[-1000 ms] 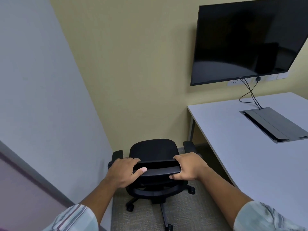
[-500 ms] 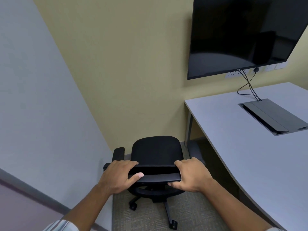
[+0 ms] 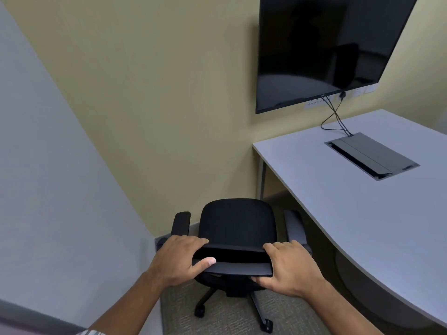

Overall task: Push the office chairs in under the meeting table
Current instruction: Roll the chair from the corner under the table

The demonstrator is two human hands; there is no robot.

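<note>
A black office chair (image 3: 238, 223) stands on the grey carpet (image 3: 232, 315) in the near middle of the scene, its seat facing the far yellow wall (image 3: 150, 93) and its backrest toward the camera. It sits just left of the counter (image 3: 362, 201), not under it; its right armrest (image 3: 294, 224) lies close to the counter's curved near edge, and its left armrest (image 3: 181, 223) is near the grey wall (image 3: 48, 165) on the left. Two castors of its base show below the backrest.

Both hands grip the top rail of the backrest. The left hand (image 3: 180, 259) is closed over the rail's left end, fingers curled over the far side and thumb pressed along the near face. The right hand (image 3: 289, 268) is closed over the right end, fingers on top and thumb beneath.

The pale grey counter fills the right side. A dark cable box (image 3: 372, 155) is set flush in its top, with two black cables (image 3: 335, 116) running up to wall sockets. Above hangs a dark wall screen (image 3: 326, 49).
</note>
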